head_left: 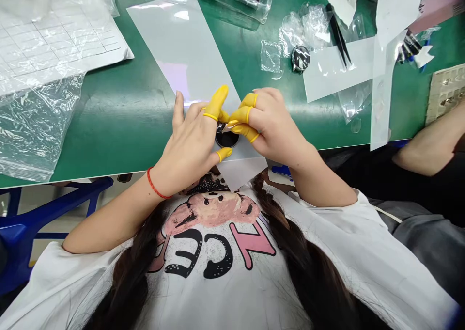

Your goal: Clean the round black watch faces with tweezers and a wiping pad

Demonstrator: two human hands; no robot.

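A round, dark, glossy disc [227,139] lies on a translucent sheet [196,44] near the table's front edge. My left hand [198,131], with yellow finger cots, spreads over the sheet, its thumb by the disc's lower rim and its fingers above it. From the right, my right hand [267,119], also in yellow finger cots, has its fingers pinched together at the disc's upper right. A thin pale piece [227,127] sticks out between those fingertips, over the disc; its far end is too small to make out.
Black tweezers [338,37], a small round shiny part [300,59] and clear film scraps lie at the upper right. A clear tray [259,10] stands at the top. Bagged papers [54,44] cover the left. Another person's arm [432,141] rests at the right.
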